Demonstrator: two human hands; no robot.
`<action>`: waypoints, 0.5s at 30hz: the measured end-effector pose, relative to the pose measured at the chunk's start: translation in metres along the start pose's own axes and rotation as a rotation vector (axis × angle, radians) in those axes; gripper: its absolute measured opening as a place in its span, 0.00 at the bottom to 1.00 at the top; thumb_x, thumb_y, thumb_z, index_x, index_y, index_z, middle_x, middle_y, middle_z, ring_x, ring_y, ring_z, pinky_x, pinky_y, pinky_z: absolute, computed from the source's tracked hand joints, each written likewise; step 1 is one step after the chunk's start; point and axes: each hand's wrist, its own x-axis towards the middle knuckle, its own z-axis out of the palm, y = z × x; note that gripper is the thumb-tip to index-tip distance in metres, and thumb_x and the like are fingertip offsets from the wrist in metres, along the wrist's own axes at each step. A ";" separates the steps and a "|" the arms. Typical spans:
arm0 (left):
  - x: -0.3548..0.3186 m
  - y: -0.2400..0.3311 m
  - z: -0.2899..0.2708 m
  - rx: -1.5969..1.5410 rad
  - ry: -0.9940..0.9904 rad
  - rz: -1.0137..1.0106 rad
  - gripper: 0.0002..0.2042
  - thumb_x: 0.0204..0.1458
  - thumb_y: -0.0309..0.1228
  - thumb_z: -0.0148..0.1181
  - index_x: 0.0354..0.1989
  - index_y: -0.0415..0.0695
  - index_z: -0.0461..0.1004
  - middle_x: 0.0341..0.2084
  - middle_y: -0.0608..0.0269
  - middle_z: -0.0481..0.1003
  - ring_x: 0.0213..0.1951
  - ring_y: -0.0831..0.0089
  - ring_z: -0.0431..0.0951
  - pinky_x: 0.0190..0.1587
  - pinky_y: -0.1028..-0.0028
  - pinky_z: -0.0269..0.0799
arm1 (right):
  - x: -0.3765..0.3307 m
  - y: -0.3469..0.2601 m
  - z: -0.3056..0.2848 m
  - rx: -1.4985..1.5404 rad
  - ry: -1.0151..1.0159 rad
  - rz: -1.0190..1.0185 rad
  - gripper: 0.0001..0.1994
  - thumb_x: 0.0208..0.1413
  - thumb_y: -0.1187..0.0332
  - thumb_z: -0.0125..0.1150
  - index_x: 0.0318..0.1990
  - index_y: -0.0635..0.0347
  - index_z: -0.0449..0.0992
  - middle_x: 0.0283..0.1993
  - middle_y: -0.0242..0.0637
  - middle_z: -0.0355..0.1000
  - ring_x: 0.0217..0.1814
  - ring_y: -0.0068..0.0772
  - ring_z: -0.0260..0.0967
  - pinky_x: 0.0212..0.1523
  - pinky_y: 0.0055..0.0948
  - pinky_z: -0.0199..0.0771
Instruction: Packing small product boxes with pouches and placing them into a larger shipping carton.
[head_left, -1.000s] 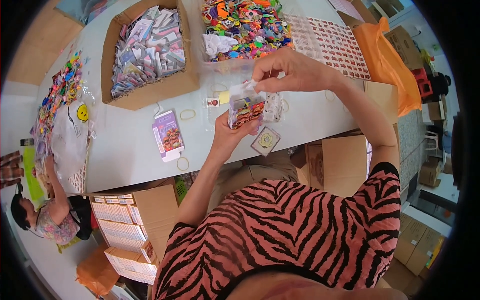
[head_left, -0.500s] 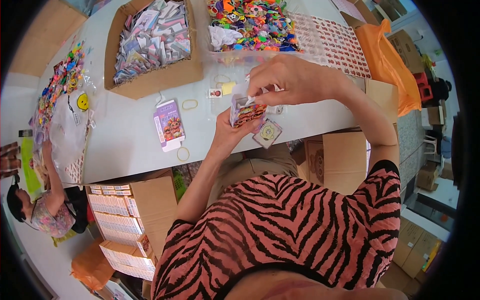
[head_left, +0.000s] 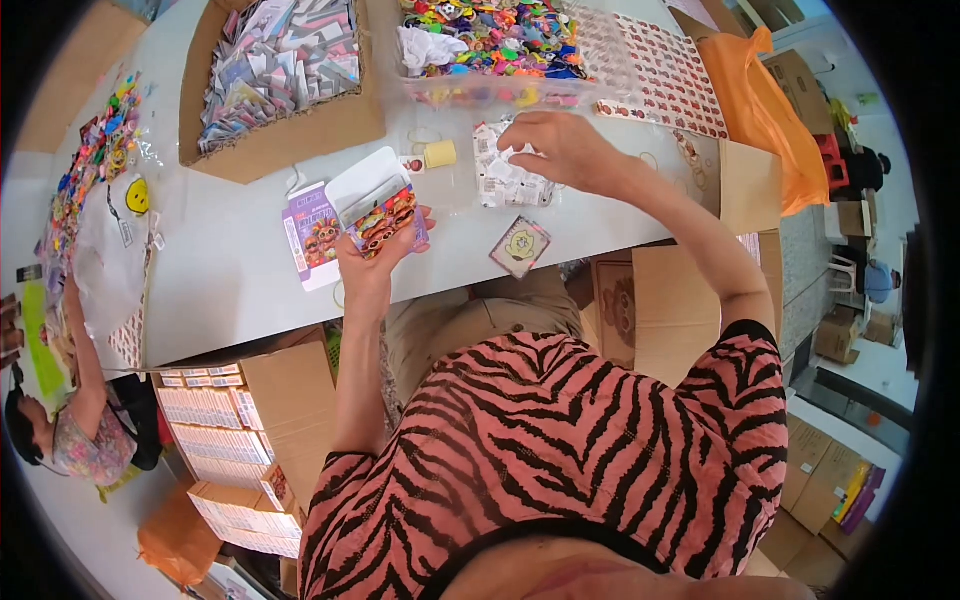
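Head view shows the left hand (head_left: 375, 262) raised over the near edge of the counter (head_left: 230, 270), fingers wrapped around a small clear packet (head_left: 378, 205) of bright charms with its white flap standing open. The right hand (head_left: 560, 150) is out over a loose pile of white slips (head_left: 510, 175) further back on the counter, fingers bent down onto them; whether one is actually pinched I cannot tell from here. A purple card (head_left: 312, 235) lies just beside the packet, and a clear tub (head_left: 490, 50) of coloured charms sits behind the slips.

To my eye the job is to lift a single slip cleanly, so a light pinch at one corner would serve better than a flat press that drags several. Keeping the packet tilted mouth-up, flap open, should stop the charms spilling.

Half a second ago both hands met at the packet near the middle of the counter; now the right hand has gone off to the slips and the left has carried the packet leftward, beside the purple card.
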 end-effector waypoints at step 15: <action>-0.018 -0.020 -0.009 -0.038 0.007 -0.067 0.15 0.50 0.28 0.61 0.46 0.36 0.72 0.38 0.52 0.77 0.38 0.64 0.80 0.37 0.69 0.78 | 0.004 0.041 0.061 -0.072 -0.043 0.279 0.06 0.44 0.72 0.62 0.29 0.57 0.70 0.30 0.36 0.70 0.36 0.38 0.70 0.35 0.36 0.71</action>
